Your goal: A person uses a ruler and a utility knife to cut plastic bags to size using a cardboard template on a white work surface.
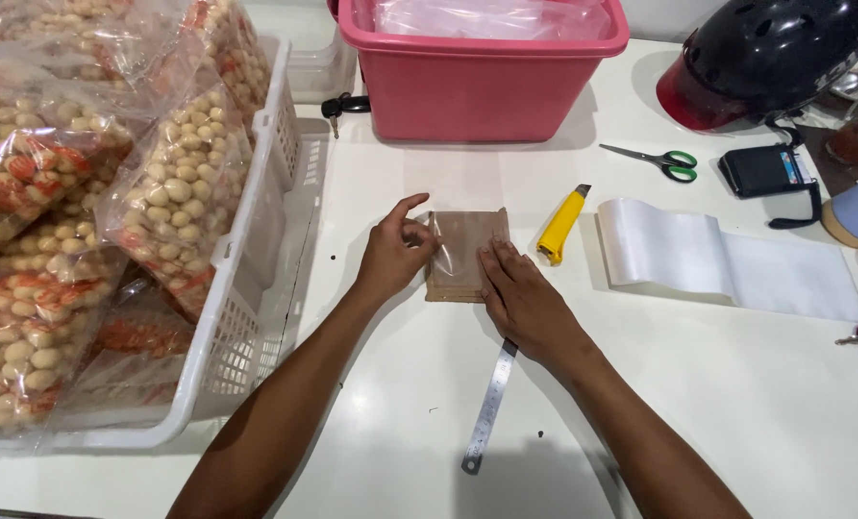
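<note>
A small brown card piece (pixel 469 235) lies on the white table (pixel 736 404), partly wrapped in clear plastic film (pixel 445 252). My left hand (pixel 392 252) pinches the film at the card's left edge. My right hand (pixel 523 300) lies flat, fingers pressing the card's lower right part. A steel ruler (pixel 489 408) runs from under my right hand toward me. A yellow utility knife (pixel 562 225) rests just right of the card.
A white basket (pixel 246 259) piled with bags of round snacks fills the left. A pink tub (pixel 477 82) stands at the back. Green-handled scissors (pixel 667 161), a strip of clear bags (pixel 727 259), a black helmet (pixel 765 53) and a dark wallet (pixel 765 171) lie to the right.
</note>
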